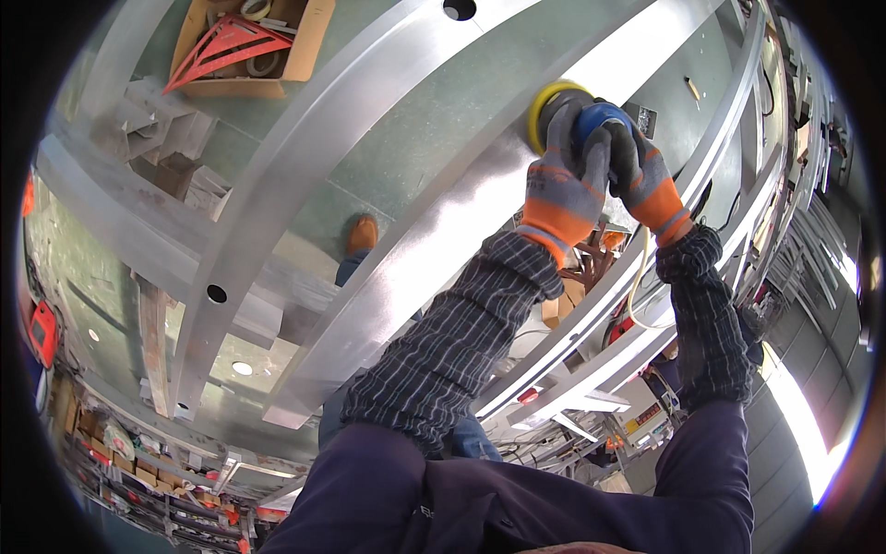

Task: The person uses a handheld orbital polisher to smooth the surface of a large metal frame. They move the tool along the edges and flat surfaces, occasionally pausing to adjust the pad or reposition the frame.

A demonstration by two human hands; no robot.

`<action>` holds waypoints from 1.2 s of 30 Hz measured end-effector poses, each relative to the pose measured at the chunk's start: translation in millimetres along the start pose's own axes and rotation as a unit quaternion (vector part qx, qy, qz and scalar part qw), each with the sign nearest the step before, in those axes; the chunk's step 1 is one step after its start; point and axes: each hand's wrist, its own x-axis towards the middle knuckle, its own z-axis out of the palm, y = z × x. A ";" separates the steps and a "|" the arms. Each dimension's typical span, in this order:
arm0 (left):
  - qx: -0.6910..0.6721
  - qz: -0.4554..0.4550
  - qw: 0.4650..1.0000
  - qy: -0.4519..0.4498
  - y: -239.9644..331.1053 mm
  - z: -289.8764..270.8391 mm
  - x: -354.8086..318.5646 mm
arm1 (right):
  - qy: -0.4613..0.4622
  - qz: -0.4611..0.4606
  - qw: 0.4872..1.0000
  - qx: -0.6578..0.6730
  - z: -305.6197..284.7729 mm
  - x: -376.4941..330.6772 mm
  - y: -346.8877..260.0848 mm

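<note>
One cardboard box sits at the upper left on the smooth green floor, its walls stiff and brown, with one flat red triangle lying across the things in it. To its right runs one curved metal beam, dull silver, with at least two large dark round holes through its face. One tan boot shows beyond the next beam, a single wide metal beam with a brushed surface that shines white in places.

At that wide beam is one hand-held power tool, rounded and blue on top, with one yellow-rimmed disc at its left; you cannot tell how firmly the disc meets the metal. Both your hands, in grey knit gloves with orange cuffs, are closed around the tool: your left hand lies on the near side by the disc, your right hand wraps the right side. One pale cable loops below your right hand.
</note>
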 end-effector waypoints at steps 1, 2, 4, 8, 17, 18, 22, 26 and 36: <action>-0.023 0.007 1.000 0.006 0.5 5.4 6.2 | 0.006 0.006 1.000 -0.003 -1.9 1.7 -0.6; -0.046 0.015 0.999 0.012 1.2 11.5 13.9 | 0.006 -0.007 1.000 -0.028 -6.1 3.5 -1.5; -0.097 -0.005 0.995 0.006 1.4 14.6 21.0 | -0.002 -0.001 0.999 -0.035 -8.6 8.9 -9.2; -0.015 0.000 0.999 0.032 -1.8 -2.8 -6.6 | -0.033 0.046 0.998 0.015 2.4 -4.2 -4.7; 0.023 0.103 0.993 0.045 -10.0 10.4 12.7 | 0.005 -0.116 0.988 -0.098 -6.0 8.3 2.8; 0.007 0.053 0.998 0.036 -10.4 4.4 6.4 | -0.021 -0.068 0.994 -0.081 -1.8 7.3 3.0; 0.011 0.012 0.999 0.033 -1.5 -15.3 -18.2 | -0.025 -0.014 0.999 -0.022 17.3 -7.2 -16.9; 0.077 0.127 0.987 0.057 -13.7 -9.9 4.9 | -0.015 0.015 1.000 -0.016 9.0 7.5 -5.3; -0.050 -0.041 0.998 0.023 -6.9 -16.5 -23.3 | -0.030 -0.020 0.999 -0.036 23.6 -13.2 -11.9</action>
